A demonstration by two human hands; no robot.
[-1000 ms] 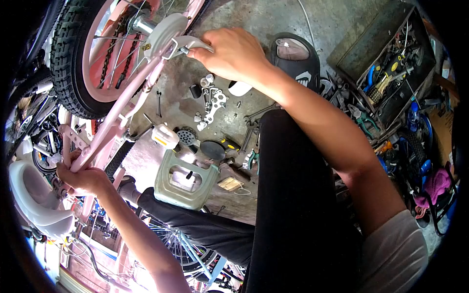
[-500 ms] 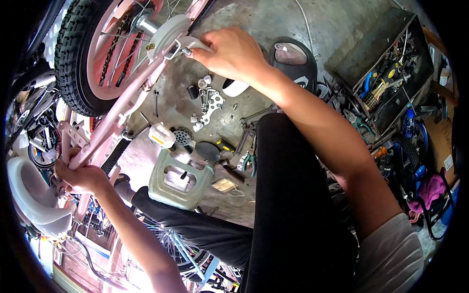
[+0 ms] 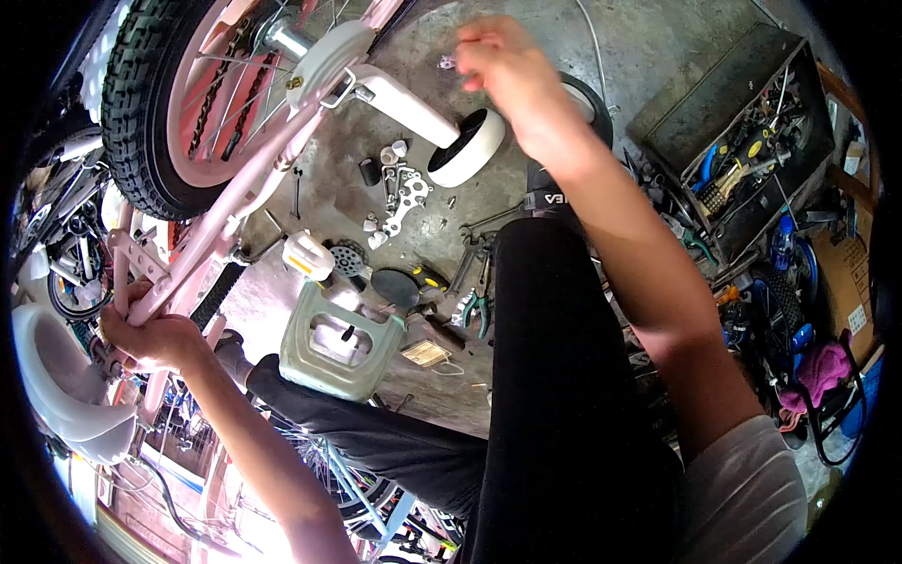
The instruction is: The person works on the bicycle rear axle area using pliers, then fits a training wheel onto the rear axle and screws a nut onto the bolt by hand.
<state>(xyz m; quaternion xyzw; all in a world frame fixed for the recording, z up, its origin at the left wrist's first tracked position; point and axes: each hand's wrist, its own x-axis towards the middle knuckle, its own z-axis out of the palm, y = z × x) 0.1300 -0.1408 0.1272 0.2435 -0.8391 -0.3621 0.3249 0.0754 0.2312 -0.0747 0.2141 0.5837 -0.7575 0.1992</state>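
A small pink bicycle frame [image 3: 202, 249] slants across the left side. My left hand [image 3: 155, 338] is wrapped round a tube of it, close to the pale saddle [image 3: 61, 376]. Above the floor at top centre, my right hand [image 3: 512, 80] is raised with loosely bent fingers apart and slightly blurred. Nothing shows in it. Just left of and below it, a white training wheel [image 3: 467, 148] sits on a pink arm [image 3: 411, 106]. That arm meets the frame at a metal bracket [image 3: 349, 91], beside the knobbly rear tire [image 3: 141, 113].
On the floor lie a silver slotted plate [image 3: 411, 200], wrenches [image 3: 467, 258], green-handled pliers [image 3: 477, 315] and a black disc [image 3: 395, 287]. A pale green stool [image 3: 324, 376] stands by my leg. At right is a metal tool box [image 3: 752, 141]; other bikes crowd the left.
My right hand has let go near the bracket and moved right, leaving the pink arm and training wheel in plain view. My left hand keeps its hold on the frame.
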